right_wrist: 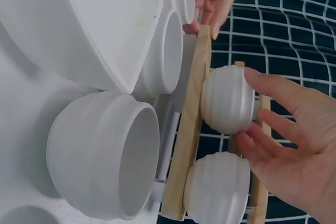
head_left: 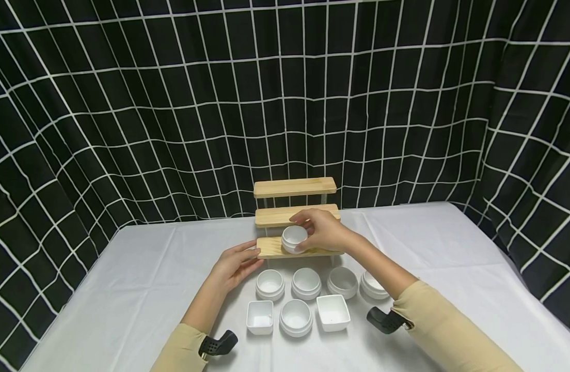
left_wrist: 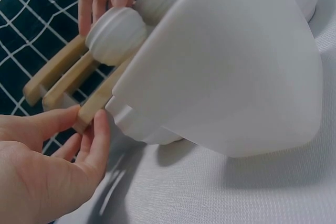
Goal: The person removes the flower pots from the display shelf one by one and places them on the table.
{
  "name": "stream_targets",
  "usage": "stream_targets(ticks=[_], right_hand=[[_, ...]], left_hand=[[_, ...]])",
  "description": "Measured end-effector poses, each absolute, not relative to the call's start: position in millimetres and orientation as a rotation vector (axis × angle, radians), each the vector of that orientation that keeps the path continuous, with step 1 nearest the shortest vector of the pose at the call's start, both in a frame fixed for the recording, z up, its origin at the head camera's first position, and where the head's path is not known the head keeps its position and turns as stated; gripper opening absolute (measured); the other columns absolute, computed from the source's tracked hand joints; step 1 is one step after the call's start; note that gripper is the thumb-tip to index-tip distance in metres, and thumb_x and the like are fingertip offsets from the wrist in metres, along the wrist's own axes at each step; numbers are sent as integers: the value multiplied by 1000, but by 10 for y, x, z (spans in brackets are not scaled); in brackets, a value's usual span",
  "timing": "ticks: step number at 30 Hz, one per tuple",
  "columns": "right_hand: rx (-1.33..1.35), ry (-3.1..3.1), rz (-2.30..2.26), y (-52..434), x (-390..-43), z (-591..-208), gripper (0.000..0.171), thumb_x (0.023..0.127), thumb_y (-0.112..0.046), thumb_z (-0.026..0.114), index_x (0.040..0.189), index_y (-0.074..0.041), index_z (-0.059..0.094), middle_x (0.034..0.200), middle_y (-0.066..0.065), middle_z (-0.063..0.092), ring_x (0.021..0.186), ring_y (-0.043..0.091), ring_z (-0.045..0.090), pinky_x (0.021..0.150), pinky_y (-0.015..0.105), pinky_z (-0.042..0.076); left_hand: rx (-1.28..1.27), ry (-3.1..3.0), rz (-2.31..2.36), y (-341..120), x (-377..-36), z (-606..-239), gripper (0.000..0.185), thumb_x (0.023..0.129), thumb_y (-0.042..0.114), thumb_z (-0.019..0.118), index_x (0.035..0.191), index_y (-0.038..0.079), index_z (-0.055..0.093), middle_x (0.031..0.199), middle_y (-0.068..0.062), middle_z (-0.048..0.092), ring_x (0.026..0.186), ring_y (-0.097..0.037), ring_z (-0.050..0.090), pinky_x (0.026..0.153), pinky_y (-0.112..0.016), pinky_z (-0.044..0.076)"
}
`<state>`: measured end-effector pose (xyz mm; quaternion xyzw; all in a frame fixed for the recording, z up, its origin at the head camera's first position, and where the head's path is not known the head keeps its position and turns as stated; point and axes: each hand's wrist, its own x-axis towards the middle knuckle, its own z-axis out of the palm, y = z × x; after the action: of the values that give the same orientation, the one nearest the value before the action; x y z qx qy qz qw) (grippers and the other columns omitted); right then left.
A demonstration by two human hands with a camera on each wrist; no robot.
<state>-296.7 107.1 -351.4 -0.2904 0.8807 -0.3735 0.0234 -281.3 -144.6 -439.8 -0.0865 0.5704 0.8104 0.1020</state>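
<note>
Holding a white ribbed round bowl point(head_left: 294, 237), tilted, over wooden rack point(head_left: 295, 187).

Glossy white round ceramic bowls point(head_left: 269, 283) and white square ceramic dishes point(head_left: 333, 312) sit on a white tablecloth point(head_left: 127, 289); a pale wooden three-tier shelf point(head_left: 295, 187); a black curtain with white grid lines point(head_left: 173, 103); beige sleeves point(head_left: 445, 330).

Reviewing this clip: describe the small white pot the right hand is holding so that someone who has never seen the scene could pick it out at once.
Start at the three-step wooden rack at the back of the white-clothed table. On its lowest step the right hand grips a round, ribbed white pot, tipped so its opening faces the camera. Unlike the seven white pots in two rows on the cloth in front, it is up on the rack and in a hand.
</note>
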Motion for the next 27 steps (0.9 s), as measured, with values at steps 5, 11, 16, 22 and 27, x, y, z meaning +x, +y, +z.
stream_targets(ticks=[5, 11, 16, 22, 27], right_hand=[[-907, 2726, -1118, 1040, -2982, -3512, 61, 77, -2, 91, 131, 8, 66, 131, 23, 69, 113, 35, 68, 94, 40, 63], [-946, 2738, -1024, 1007, -2992, -3509, 63, 74, -3, 93, 130, 8, 67, 120, 17, 74, 104, 27, 69, 89, 34, 61], [-982, 2745, -950, 950, -2999, -3520, 65, 74, -5, 93, 132, 6, 67, 126, 20, 72, 113, 31, 69, 100, 43, 61], [-990, 2723, -924, 907, -2976, -3528, 57, 82, -11, 89, 134, 0, 68, 137, 19, 68, 132, 38, 60, 114, 53, 53], [-978, 2691, -965, 890, -2954, -3530, 51, 88, -15, 84, 134, 0, 68, 142, 18, 65, 140, 40, 54, 121, 58, 45]], left_hand=[[-257, 1682, 2392, -1448, -2818, -4407, 49, 103, -11, 56, 150, -14, 46, 131, -28, 57, 90, -15, 70, 91, -26, 66], [-251, 1679, 2389, -1448, -2816, -4410, 49, 103, -10, 57, 151, -14, 45, 131, -28, 56, 91, -15, 70, 93, -26, 65], [-248, 1669, 2398, -1449, -2817, -4413, 49, 103, -10, 56, 151, -14, 45, 130, -27, 56, 91, -15, 70, 92, -26, 65], [-262, 1664, 2401, -1447, -2827, -4418, 48, 103, -10, 56, 151, -13, 46, 127, -25, 58, 91, -15, 70, 92, -26, 66], [-262, 1675, 2391, -1447, -2825, -4419, 49, 103, -9, 57, 151, -13, 46, 126, -25, 58, 91, -15, 70, 92, -26, 65]])
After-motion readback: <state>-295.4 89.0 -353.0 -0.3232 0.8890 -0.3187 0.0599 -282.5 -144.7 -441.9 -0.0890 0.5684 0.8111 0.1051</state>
